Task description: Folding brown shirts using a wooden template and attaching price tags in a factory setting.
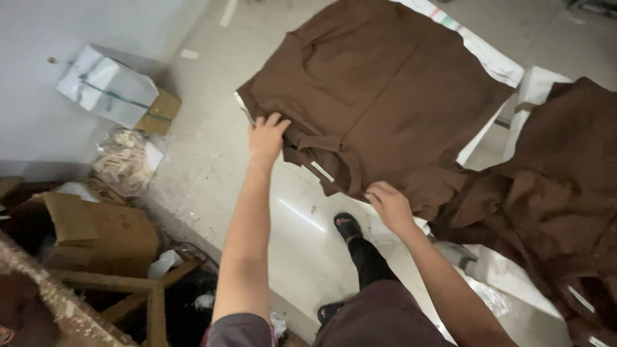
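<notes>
Centrally in the head view, the left hand (267,136) pinches the near edge of a brown garment (379,90) spread flat on white sheeting (491,59), while the right hand (389,204) grips its lower hem, keeping it taut; more brown cloth (559,193) heaps right.

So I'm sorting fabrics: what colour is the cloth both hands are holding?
Plain dark brown cloth, no pattern, seen in the head view.
</notes>
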